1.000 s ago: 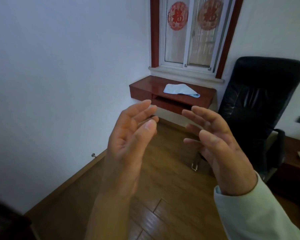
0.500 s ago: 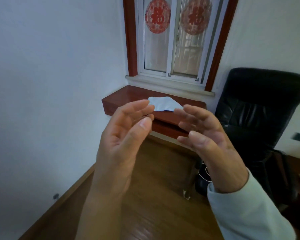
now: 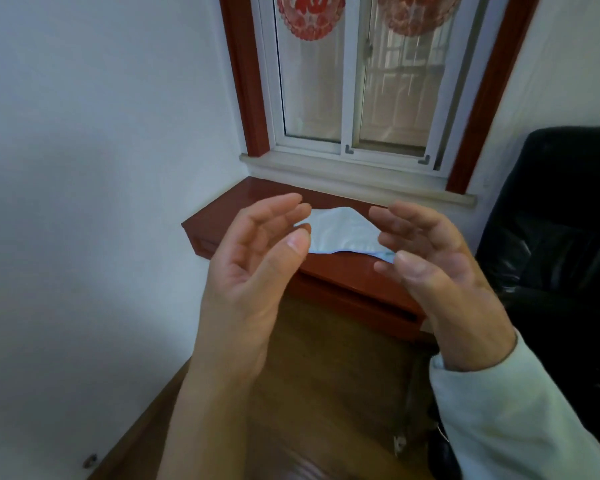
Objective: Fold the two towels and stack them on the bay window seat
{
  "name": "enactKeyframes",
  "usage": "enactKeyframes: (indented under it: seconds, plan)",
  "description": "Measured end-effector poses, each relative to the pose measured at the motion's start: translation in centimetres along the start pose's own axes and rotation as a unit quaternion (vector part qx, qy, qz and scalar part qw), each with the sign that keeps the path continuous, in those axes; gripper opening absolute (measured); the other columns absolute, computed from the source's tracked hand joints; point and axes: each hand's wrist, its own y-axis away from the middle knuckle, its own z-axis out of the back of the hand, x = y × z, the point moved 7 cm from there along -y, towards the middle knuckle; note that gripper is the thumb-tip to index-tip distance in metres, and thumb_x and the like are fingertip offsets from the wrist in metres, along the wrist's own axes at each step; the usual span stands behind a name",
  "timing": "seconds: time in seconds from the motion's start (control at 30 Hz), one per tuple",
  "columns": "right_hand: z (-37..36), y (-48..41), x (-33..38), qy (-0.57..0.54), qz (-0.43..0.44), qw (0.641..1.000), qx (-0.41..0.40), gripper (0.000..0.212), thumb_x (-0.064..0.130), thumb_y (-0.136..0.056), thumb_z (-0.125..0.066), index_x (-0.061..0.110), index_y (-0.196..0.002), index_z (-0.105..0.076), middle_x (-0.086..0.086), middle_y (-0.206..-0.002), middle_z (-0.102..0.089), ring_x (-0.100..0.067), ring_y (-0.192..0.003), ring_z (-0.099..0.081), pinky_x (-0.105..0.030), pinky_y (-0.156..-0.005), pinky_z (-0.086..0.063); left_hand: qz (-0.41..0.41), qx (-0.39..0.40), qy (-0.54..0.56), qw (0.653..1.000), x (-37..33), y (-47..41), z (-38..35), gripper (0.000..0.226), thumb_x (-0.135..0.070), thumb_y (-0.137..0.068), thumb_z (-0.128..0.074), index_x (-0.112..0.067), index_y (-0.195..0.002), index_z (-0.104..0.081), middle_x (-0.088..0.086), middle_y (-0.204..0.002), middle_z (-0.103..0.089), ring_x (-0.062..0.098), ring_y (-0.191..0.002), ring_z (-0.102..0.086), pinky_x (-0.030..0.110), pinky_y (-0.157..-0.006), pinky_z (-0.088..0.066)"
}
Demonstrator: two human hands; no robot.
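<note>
A pale blue towel (image 3: 342, 233) lies crumpled on the red-brown bay window seat (image 3: 229, 216) under the window. My left hand (image 3: 257, 258) is raised in front of the seat, palm turned inward, fingers apart and holding nothing. My right hand (image 3: 437, 268) faces it, also with fingers spread and nothing in it. Both hands hang in the air short of the towel and cover its two ends from view. Only one towel shows.
A black leather office chair (image 3: 555, 258) stands close on the right of the seat. A white wall (image 3: 101, 168) bounds the left side. The window (image 3: 361, 81) with red paper cut-outs sits above the seat. Wooden floor (image 3: 326, 375) lies below.
The view has come closer to the window seat, so the seat and towel look larger. Both hands keep the same raised, spread pose and now frame the towel.
</note>
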Motion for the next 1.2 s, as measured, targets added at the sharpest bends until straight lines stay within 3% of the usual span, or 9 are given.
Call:
enactKeyframes:
  seconds: [0.17, 0.3, 0.47, 0.77, 1.0, 1.1, 1.2]
  plan:
    - [3.1, -9.8, -3.0, -0.009, 0.009, 1.000, 0.006, 0.050, 0.044, -0.075, -0.061, 0.043, -0.124, -0.056, 0.017, -0.132, -0.061, -0.006, -0.122, -0.056, -0.041, -0.100, -0.051, -0.010, -0.014, -0.022, 1.000, 3.0, -9.6, -2.8, 0.036, -0.037, -0.081, -0.071, -0.035, -0.117, -0.069, -0.008, -0.122, -0.075, 0.015, -0.122, -0.067, 0.042, -0.104, -0.053]
    - [5.0, -16.2, -6.4, -0.001, -0.013, 1.000, 0.004, 0.051, 0.046, -0.072, -0.060, 0.046, -0.123, -0.055, 0.021, -0.131, -0.061, -0.004, -0.122, -0.056, -0.039, -0.098, -0.052, 0.006, 0.003, -0.029, 1.000, 6.9, -16.2, -5.0, 0.034, -0.032, -0.082, -0.073, -0.036, -0.116, -0.069, -0.009, -0.121, -0.075, 0.012, -0.120, -0.068, 0.036, -0.101, -0.055]
    - [6.6, -22.5, -11.8, 0.003, -0.047, 0.999, -0.024, 0.052, 0.049, -0.070, -0.061, 0.043, -0.121, -0.057, 0.017, -0.131, -0.062, -0.004, -0.121, -0.057, -0.042, -0.101, -0.050, 0.014, 0.010, -0.089, 0.996, 12.7, -23.5, -5.9, 0.033, -0.027, -0.087, -0.067, -0.032, -0.120, -0.067, -0.015, -0.119, -0.073, 0.003, -0.116, -0.067, 0.019, -0.092, -0.054]
    - [7.3, -31.8, -22.2, 0.043, -0.091, 0.993, -0.064, 0.053, 0.045, -0.073, -0.062, 0.039, -0.125, -0.056, 0.019, -0.131, -0.061, -0.003, -0.121, -0.057, -0.025, -0.093, -0.053, 0.062, 0.038, -0.091, 0.993, 24.6, -34.9, -4.7, 0.035, -0.026, -0.085, -0.069, -0.032, -0.119, -0.068, -0.015, -0.118, -0.073, 0.007, -0.115, -0.068, 0.024, -0.094, -0.052]
    - [7.5, -35.0, -31.7, 0.049, -0.142, 0.985, -0.085, 0.042, 0.026, -0.081, -0.067, 0.039, -0.120, -0.059, 0.014, -0.129, -0.062, -0.008, -0.121, -0.057, -0.015, -0.091, -0.048, 0.107, 0.068, -0.154, 0.980, 34.2, -39.1, -4.0, 0.033, -0.024, -0.088, -0.072, -0.034, -0.118, -0.067, -0.018, -0.119, -0.069, -0.001, -0.113, -0.065, 0.017, -0.092, -0.053]
    - [7.7, -35.2, -36.0, 0.073, -0.183, 0.977, -0.088, 0.043, 0.029, -0.081, -0.066, 0.037, -0.123, -0.058, 0.016, -0.131, -0.060, -0.003, -0.122, -0.055, -0.016, -0.089, -0.049, 0.130, 0.096, -0.197, 0.967, 38.9, -39.5, -3.9, 0.036, -0.025, -0.089, -0.071, -0.030, -0.124, -0.064, -0.028, -0.123, -0.064, -0.004, -0.116, -0.063, 0.018, -0.096, -0.052]
    - [7.8, -34.7, -40.4, 0.089, -0.224, 0.967, -0.082, 0.045, 0.033, -0.080, -0.066, 0.038, -0.124, -0.057, 0.022, -0.131, -0.058, 0.001, -0.122, -0.053, -0.019, -0.089, -0.046, 0.159, 0.117, -0.230, 0.953, 43.6, -39.2, -3.7, 0.037, -0.025, -0.090, -0.073, -0.030, -0.126, -0.063, -0.026, -0.123, -0.065, -0.002, -0.119, -0.061, 0.019, -0.098, -0.050]
